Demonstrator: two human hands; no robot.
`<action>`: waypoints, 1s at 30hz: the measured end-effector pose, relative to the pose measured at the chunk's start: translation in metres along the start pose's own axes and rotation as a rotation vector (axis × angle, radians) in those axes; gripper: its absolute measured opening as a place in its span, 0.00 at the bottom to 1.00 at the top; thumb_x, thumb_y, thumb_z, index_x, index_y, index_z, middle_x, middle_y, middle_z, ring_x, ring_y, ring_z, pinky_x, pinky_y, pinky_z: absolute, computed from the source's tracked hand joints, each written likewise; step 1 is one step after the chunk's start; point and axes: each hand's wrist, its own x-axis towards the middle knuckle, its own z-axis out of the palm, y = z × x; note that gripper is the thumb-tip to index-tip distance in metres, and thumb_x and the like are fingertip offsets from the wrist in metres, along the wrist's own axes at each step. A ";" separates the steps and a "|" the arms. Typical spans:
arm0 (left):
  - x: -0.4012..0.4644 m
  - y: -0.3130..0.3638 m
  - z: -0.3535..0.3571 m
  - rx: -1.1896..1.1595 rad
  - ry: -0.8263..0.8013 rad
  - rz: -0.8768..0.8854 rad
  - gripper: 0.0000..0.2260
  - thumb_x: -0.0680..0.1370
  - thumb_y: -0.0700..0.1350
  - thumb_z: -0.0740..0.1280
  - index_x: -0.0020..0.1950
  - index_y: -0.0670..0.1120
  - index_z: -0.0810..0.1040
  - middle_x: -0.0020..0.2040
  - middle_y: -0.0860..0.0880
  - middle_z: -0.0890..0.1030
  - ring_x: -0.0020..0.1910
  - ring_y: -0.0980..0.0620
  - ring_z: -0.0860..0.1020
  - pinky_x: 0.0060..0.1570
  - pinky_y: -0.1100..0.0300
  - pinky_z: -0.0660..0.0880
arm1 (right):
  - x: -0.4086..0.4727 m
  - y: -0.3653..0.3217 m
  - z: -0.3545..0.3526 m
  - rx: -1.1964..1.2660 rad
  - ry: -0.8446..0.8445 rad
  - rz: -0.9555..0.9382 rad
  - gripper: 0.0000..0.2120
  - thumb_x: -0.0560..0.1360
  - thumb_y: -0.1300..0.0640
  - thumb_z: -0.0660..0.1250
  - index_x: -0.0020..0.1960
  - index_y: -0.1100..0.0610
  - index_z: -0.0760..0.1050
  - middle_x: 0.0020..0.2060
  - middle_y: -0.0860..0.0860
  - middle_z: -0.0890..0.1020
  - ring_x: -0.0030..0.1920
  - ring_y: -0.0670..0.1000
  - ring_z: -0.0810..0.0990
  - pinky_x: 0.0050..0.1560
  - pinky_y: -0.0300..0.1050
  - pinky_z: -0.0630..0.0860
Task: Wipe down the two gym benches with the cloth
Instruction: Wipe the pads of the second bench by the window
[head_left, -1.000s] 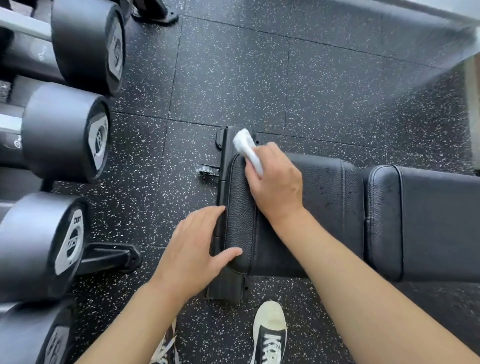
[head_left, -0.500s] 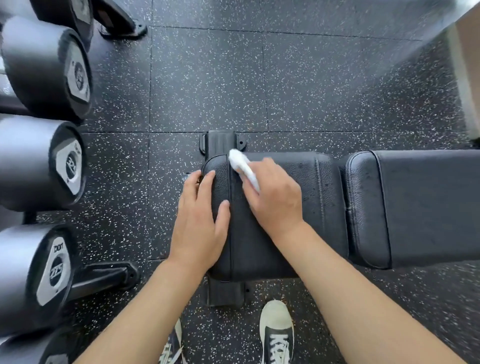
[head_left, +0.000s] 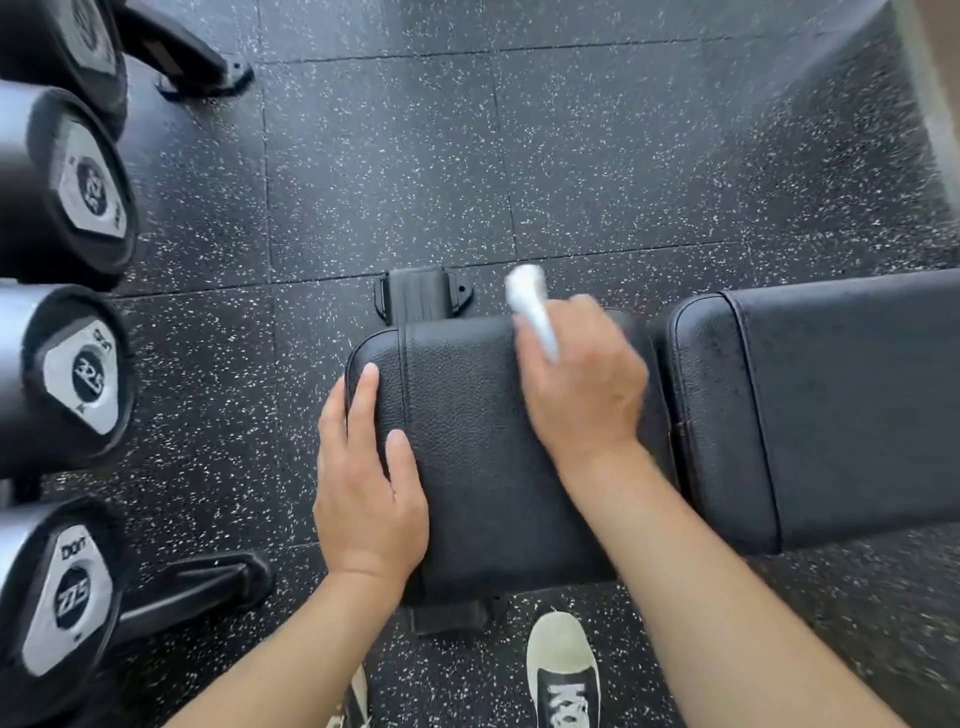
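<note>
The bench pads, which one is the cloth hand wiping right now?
The short seat pad by the dumbbells; the right hand holds the cloth on it. The long pad is untouched.

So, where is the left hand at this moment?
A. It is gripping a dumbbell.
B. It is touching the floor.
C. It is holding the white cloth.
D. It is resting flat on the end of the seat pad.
D: the left hand lies flat with open fingers on the end of the seat pad, while the right hand holds the cloth.
</note>
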 end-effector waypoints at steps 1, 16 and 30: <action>0.000 -0.001 0.000 0.008 -0.005 0.004 0.27 0.83 0.54 0.54 0.83 0.63 0.57 0.83 0.52 0.60 0.80 0.50 0.62 0.69 0.43 0.71 | -0.006 -0.024 0.010 0.039 -0.008 -0.040 0.11 0.80 0.49 0.68 0.47 0.56 0.78 0.39 0.52 0.76 0.37 0.57 0.77 0.33 0.48 0.66; 0.000 0.002 0.002 0.059 -0.002 -0.009 0.28 0.82 0.54 0.53 0.83 0.62 0.55 0.82 0.50 0.62 0.80 0.45 0.64 0.67 0.34 0.73 | -0.034 0.074 -0.030 0.044 0.003 -0.014 0.09 0.84 0.48 0.64 0.56 0.51 0.80 0.40 0.47 0.72 0.40 0.50 0.71 0.34 0.47 0.67; -0.001 0.002 0.003 0.043 0.022 0.018 0.27 0.83 0.52 0.54 0.83 0.59 0.58 0.81 0.50 0.63 0.77 0.44 0.69 0.66 0.39 0.72 | -0.093 0.030 -0.036 0.055 -0.070 -0.156 0.11 0.78 0.61 0.71 0.61 0.57 0.82 0.41 0.50 0.77 0.40 0.53 0.75 0.41 0.48 0.76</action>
